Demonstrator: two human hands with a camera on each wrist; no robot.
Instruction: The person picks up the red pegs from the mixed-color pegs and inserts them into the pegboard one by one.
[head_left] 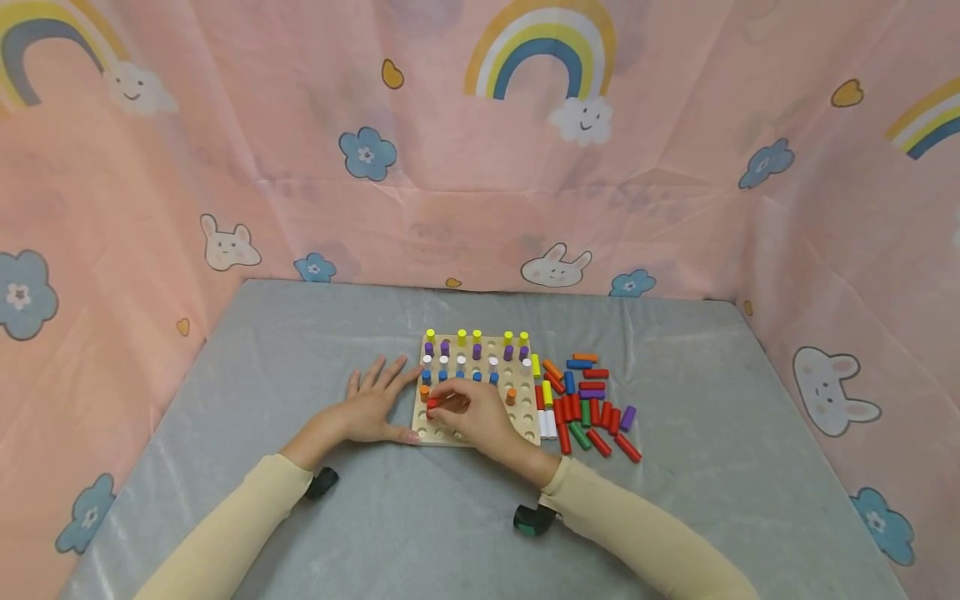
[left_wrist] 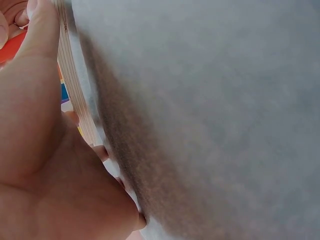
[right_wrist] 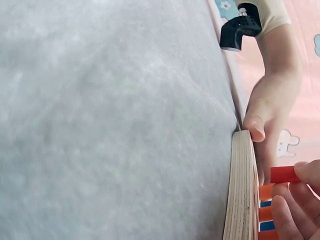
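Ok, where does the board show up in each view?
Head: board below centre.
Left wrist: board at upper left, its layered edge showing, partly hidden by the hand.
Right wrist: board at the bottom, right of centre, layered edge showing.
Shared landmark: left hand, at the board's left side in head, along the left in left wrist, upper right in right wrist.

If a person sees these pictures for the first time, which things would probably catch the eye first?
Probably the wooden pegboard near the middle of the grey table, with colourful pegs standing in rows. Above its left side, a red peg is in the grip of the right hand. Loose pegs, many of them red, lie just right of the board, and a pink rainbow-printed backdrop rises behind.
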